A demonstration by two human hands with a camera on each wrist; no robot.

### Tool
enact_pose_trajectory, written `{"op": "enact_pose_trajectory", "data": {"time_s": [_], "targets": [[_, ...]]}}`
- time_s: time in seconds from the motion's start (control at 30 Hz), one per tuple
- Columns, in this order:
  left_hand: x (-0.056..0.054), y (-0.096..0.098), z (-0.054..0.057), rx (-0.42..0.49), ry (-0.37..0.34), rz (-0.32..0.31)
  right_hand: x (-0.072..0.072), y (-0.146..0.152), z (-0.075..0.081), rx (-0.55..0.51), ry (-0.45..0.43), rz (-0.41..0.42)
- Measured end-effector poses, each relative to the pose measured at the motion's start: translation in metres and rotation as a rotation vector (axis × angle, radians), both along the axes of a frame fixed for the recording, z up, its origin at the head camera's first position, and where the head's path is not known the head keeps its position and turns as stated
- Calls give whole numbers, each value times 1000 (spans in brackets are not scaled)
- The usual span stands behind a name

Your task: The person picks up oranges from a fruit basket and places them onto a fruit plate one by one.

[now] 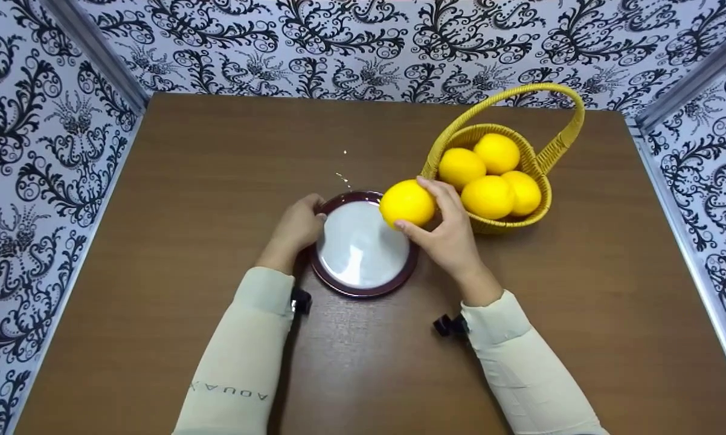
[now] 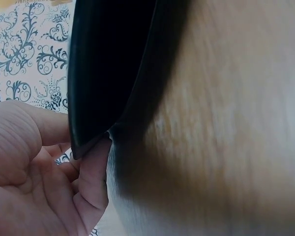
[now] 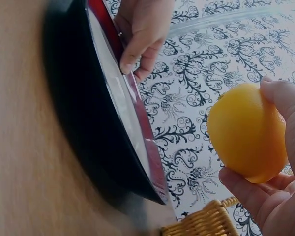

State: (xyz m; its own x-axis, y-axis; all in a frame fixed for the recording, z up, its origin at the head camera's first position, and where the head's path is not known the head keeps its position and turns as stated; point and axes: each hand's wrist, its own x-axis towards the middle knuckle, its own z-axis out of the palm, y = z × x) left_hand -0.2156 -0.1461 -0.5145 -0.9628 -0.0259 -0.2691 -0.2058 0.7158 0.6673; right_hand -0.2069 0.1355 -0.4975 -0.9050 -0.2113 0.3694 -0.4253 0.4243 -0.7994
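Note:
A round white plate (image 1: 363, 244) with a dark red rim is in the middle of the wooden table. My left hand (image 1: 298, 225) grips its left rim, thumb on the upper side and fingers beneath; the left wrist view shows the plate's black underside (image 2: 108, 64) close up. Over the plate's right side, my right hand (image 1: 450, 235) holds a yellow lemon (image 1: 407, 204) between thumb and fingers. The right wrist view shows the same lemon (image 3: 248, 132) raised off the plate. Just right of that hand stands a yellow wicker basket (image 1: 544, 202) with several more lemons (image 1: 488, 197).
The basket's tall arched handle (image 1: 523, 89) rises toward the back wall (image 1: 351, 48), which is covered in black-and-white scroll paper. Similar panels enclose the left and right sides of the table (image 1: 188, 181). Small bright specks (image 1: 342, 177) show behind the plate.

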Motion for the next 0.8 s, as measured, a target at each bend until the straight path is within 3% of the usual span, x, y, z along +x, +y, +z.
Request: {"op": "enact_pose_trajectory", "data": {"time_s": [0.5,0.8], "targets": [[-1,0,0,-4,-1,-3,10,-29,-13,-16,-109,100],[-1,0,0,12,-34,2,20,-43,-22,73,-147,180]]}}
